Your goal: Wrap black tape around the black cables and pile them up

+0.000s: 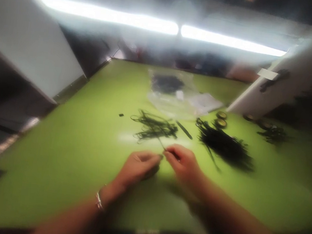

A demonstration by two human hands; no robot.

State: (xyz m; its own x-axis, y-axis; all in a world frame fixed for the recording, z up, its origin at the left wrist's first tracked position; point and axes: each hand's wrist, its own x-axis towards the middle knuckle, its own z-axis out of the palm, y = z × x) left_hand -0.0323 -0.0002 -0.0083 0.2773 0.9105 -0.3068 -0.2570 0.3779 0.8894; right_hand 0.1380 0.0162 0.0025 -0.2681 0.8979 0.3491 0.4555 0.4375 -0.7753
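My right hand [183, 161] pinches a thin dark wire [161, 143] between thumb and fingertips; the wire runs up toward a loose tangle of black wires [155, 126]. My left hand [139, 165] is closed, its fingertips almost meeting those of the right. A small dark bit shows at the left fingertips, too blurred to name. Just beyond both hands lies the tangle, with a slim dark pen-shaped tool [184, 130] beside it. To the right sits a thick bundle of black wires [224, 145], one loose strand trailing toward me.
The green tabletop [70, 152] carries a clear plastic bag [163, 99] with dark contents and a white paper [207, 102]. Two yellow-and-black rolls [221, 123] stand near a white post [261, 84]. A small black piece [121, 115] lies left. A grey panel [40, 40] borders the left.
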